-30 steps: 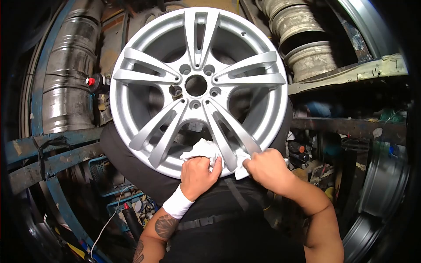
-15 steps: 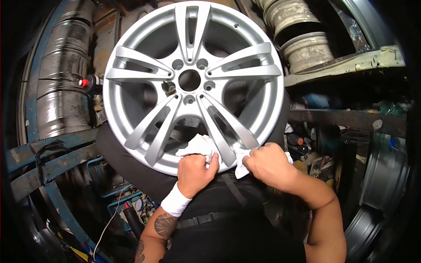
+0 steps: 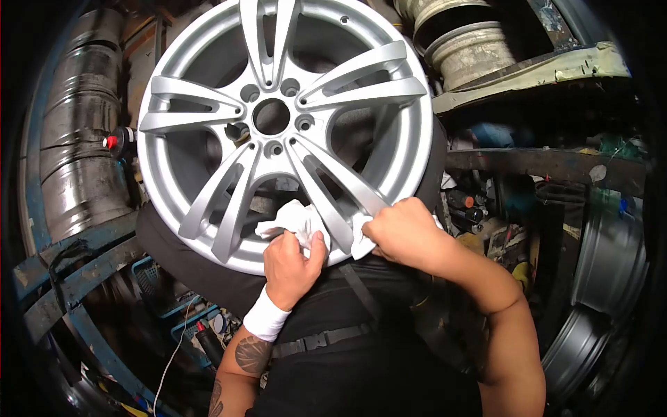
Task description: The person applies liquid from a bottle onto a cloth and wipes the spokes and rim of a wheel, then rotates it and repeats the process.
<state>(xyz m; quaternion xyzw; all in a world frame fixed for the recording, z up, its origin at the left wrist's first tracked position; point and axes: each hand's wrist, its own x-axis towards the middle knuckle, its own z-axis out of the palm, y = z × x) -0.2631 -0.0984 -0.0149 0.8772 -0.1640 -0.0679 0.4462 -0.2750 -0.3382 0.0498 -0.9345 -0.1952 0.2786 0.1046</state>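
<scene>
A silver alloy wheel rim (image 3: pixel 274 167) with paired spokes rests tilted on the lap, its face toward me. My left hand (image 3: pixel 292 260) is closed on a white cloth (image 3: pixel 300 217), which bunches up over the gap beside the lower right pair of spokes. On the other side of that pair, my right hand (image 3: pixel 406 233) grips white cloth too, close against the spoke's outer end and the rim edge. Whether both hands hold one cloth passed behind the spokes, I cannot tell. A white band (image 3: pixel 266 316) wraps the left wrist.
Stacked metal rims (image 3: pixel 83 132) stand on a blue frame (image 3: pixel 118 236) at left. More rims (image 3: pixel 469 55) sit on a shelf at upper right, others at lower right (image 3: pixel 608 264). A blue basket (image 3: pixel 149 278) and a white cable (image 3: pixel 170 361) lie at lower left.
The view has shifted, so the wheel sits further left and higher. Against the wheel, my right hand has moved slightly up and outward; my left has edged right. Both keep their grip on white cloth.
</scene>
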